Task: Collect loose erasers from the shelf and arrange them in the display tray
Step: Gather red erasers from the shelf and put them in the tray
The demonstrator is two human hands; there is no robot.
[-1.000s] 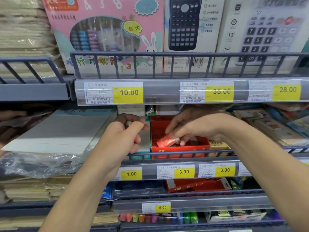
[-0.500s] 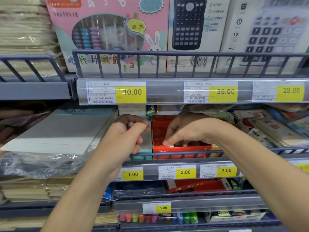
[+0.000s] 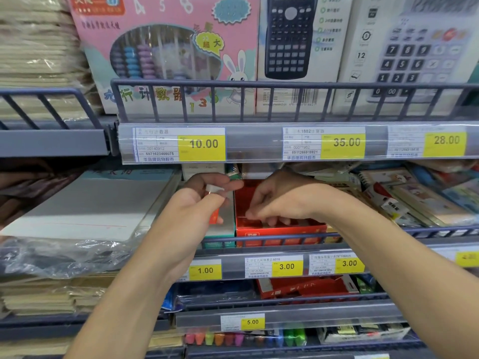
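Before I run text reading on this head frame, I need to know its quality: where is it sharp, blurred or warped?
Head view: the 10.00 price tag reads crisply; the notebooks at the right edge smear; wide-angle bowing curves the upper shelf rail; plastic wrap shows glare.

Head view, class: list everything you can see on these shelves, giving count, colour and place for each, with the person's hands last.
abacus box: one, pink, top shelf left
calculator boxes: two, white, top shelf right
price tags: several, yellow, along shelf edges
display tray: one, red, middle shelf centre
paper pack: one, white, plastic-wrapped, middle shelf left
highlighters: a row, mixed colours, bottom shelf
erasers: a few, white with red-orange wrappers, held in the left hand
left hand: grips the erasers, left of the tray
right hand: fingertips down inside the tray
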